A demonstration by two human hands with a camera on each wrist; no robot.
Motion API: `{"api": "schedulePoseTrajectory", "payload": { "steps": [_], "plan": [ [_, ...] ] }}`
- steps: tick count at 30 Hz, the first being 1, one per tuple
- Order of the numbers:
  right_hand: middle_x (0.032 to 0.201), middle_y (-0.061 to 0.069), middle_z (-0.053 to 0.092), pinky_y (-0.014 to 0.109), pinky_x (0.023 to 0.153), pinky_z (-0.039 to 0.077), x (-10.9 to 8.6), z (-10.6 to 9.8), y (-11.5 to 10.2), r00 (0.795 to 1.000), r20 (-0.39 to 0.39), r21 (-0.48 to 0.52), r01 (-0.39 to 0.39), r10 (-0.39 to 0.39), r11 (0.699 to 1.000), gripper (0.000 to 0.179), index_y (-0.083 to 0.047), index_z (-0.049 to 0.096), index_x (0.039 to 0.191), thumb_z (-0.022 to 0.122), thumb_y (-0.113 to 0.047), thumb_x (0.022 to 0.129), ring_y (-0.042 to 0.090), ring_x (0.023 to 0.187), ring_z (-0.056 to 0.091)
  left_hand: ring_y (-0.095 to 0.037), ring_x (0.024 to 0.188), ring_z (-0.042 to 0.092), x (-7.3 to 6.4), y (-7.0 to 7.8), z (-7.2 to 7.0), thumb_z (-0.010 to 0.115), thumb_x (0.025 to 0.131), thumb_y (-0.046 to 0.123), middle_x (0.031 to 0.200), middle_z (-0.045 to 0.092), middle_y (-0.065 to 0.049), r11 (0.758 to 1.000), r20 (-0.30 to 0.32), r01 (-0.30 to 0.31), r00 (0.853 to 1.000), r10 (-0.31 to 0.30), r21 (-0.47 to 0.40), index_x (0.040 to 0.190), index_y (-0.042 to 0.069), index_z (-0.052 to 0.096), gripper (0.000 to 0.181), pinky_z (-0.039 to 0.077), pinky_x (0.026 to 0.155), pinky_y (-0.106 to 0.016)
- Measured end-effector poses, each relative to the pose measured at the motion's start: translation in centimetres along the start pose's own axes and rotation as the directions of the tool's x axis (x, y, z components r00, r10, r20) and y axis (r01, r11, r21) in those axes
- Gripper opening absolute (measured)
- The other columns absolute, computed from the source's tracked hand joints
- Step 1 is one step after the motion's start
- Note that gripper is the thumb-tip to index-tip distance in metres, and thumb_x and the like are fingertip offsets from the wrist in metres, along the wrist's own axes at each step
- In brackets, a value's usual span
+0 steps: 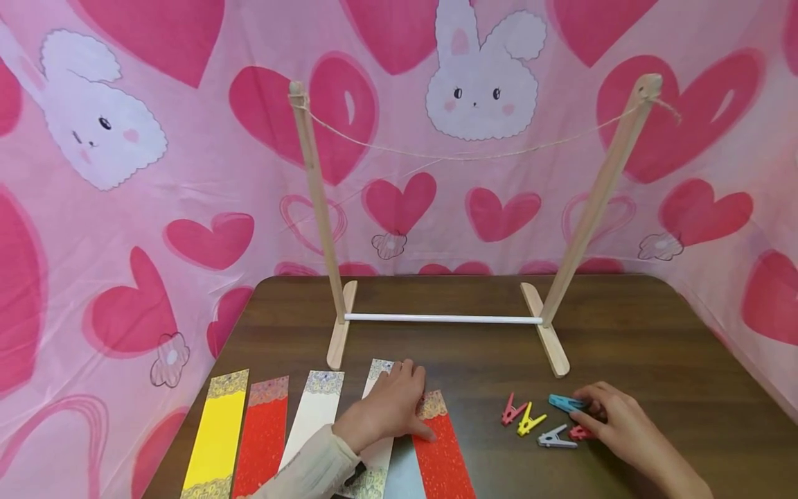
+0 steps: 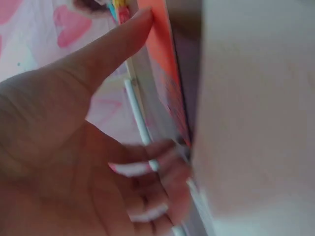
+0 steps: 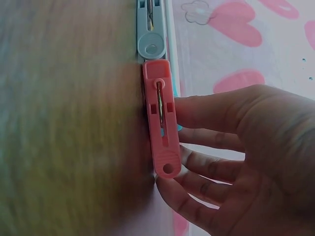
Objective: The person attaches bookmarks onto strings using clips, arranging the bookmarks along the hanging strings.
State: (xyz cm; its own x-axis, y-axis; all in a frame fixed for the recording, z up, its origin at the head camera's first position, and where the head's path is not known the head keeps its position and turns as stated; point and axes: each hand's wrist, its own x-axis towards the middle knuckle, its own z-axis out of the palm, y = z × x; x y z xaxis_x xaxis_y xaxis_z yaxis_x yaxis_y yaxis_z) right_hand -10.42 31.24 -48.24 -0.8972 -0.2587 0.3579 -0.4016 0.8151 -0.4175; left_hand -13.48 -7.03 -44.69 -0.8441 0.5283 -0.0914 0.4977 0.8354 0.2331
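In the head view my left hand (image 1: 389,402) reaches over a white strip (image 1: 377,454) with a lacy patterned end. Its thumb lies over the neighbouring red strip (image 1: 442,450), and its fingers are loosely bent near the white strip's far end. My right hand (image 1: 623,423) has thumb and forefinger around the handle end of a blue clothespin (image 1: 563,403). Close below that hand lies a pink clothespin (image 3: 161,118), with a grey clothespin (image 1: 555,436) beside it. A yellow clothespin (image 1: 530,420) and another pink clothespin (image 1: 513,409) lie farther left.
Left of my left hand lie a yellow strip (image 1: 215,436), a red strip (image 1: 262,430) and a white strip (image 1: 314,416). Behind stands a wooden frame with a white crossbar (image 1: 442,319) and a sagging string (image 1: 461,158). A heart-patterned cloth (image 1: 399,235) hangs behind the brown table (image 1: 449,360).
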Motion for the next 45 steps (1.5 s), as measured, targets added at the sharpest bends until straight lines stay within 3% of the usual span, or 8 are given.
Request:
{"api": "schedulePoseTrajectory", "payload": {
  "steps": [8,14,19,26,28,31,38,45],
  "plan": [
    [0.087,-0.009,0.058,0.022,0.054,0.045,0.1,0.2,0.1,1.0,-0.004,0.01,0.007,-0.007,1.0,0.028,-0.012,0.069,0.091,0.087,-0.004,0.071,-0.007,0.068,0.048,-0.022,0.085,0.041,-0.6,1.2,-0.2,0.092,0.052,0.061,0.093,0.038,-0.005,0.989,0.014,0.139,0.99,-0.14,0.046,0.084,0.01,0.051,0.073,0.039,0.059,-0.032],
    [0.086,-0.008,0.058,0.021,0.053,0.044,0.1,0.3,0.1,1.0,-0.009,0.019,0.019,-0.019,1.0,0.028,-0.011,0.069,0.089,0.087,-0.003,0.07,-0.007,0.067,0.047,-0.015,0.062,0.052,-0.1,0.1,-1.0,0.091,0.07,0.035,0.075,0.05,-0.001,0.957,0.067,0.076,0.996,-0.06,-0.281,0.107,0.008,0.045,0.065,0.042,0.052,-0.029],
    [0.087,-0.007,0.059,0.021,0.054,0.045,0.3,0.1,-0.2,1.0,-0.013,-0.007,0.005,-0.005,1.0,0.027,-0.011,0.07,0.091,0.086,-0.002,0.071,-0.007,0.068,0.048,-0.009,0.046,0.041,0.6,-0.8,-2.2,0.08,0.083,0.012,0.059,0.041,0.003,0.795,0.016,-0.024,0.999,0.043,-0.607,0.1,0.013,0.041,0.042,0.033,0.046,-0.024],
    [0.089,-0.002,0.057,0.022,0.057,0.047,0.3,-1.1,-0.6,0.998,-0.067,-0.021,-0.006,0.004,1.0,0.027,-0.008,0.071,0.095,0.084,0.0,0.073,-0.004,0.072,0.05,-0.016,0.064,0.069,0.9,-1.1,-3.8,0.075,0.084,-0.003,0.082,0.073,-0.008,0.427,-0.063,-0.086,0.996,0.068,-0.9,0.101,0.003,0.051,0.029,0.059,0.061,-0.048],
    [0.089,-0.002,0.057,0.022,0.057,0.048,0.4,-1.5,-0.7,0.996,-0.093,-0.028,-0.003,0.0,1.0,0.028,-0.008,0.071,0.096,0.084,0.001,0.073,-0.003,0.073,0.051,-0.014,0.068,0.068,0.9,-1.2,-4.4,0.074,0.084,-0.003,0.084,0.074,-0.011,0.381,-0.097,-0.107,0.994,0.045,-0.918,0.099,0.001,0.056,0.024,0.06,0.065,-0.043],
    [0.09,0.0,0.057,0.021,0.058,0.047,0.7,-1.8,-0.9,0.994,-0.11,-0.036,0.015,-0.019,0.999,0.029,-0.009,0.071,0.097,0.084,0.001,0.073,-0.002,0.074,0.052,-0.012,0.068,0.065,0.7,-1.7,-5.0,0.075,0.085,0.001,0.082,0.072,-0.009,0.376,-0.16,-0.147,0.987,-0.003,-0.915,0.094,0.0,0.061,0.016,0.056,0.066,-0.03],
    [0.095,-0.005,0.059,0.01,0.07,0.039,1.2,-2.3,-1.8,0.982,-0.153,-0.095,0.094,-0.108,0.991,0.035,-0.014,0.069,0.095,0.087,-0.002,0.068,0.007,0.081,0.054,-0.011,0.068,0.06,0.4,-3.0,-6.4,0.075,0.089,0.012,0.079,0.071,-0.005,0.472,-0.282,-0.191,0.951,-0.129,-0.861,0.091,0.003,0.068,0.012,0.048,0.063,-0.023],
    [0.091,-0.012,0.064,0.023,0.065,0.049,2.3,-3.2,-3.5,0.984,-0.1,-0.089,0.142,-0.151,0.986,0.036,-0.017,0.065,0.104,0.084,-0.005,0.076,0.004,0.079,0.059,-0.014,0.068,0.057,-0.2,-4.0,-8.1,0.072,0.092,0.015,0.081,0.072,-0.01,0.459,-0.328,-0.215,0.927,-0.18,-0.862,0.093,0.003,0.071,0.012,0.047,0.06,-0.024]
  ]
}}
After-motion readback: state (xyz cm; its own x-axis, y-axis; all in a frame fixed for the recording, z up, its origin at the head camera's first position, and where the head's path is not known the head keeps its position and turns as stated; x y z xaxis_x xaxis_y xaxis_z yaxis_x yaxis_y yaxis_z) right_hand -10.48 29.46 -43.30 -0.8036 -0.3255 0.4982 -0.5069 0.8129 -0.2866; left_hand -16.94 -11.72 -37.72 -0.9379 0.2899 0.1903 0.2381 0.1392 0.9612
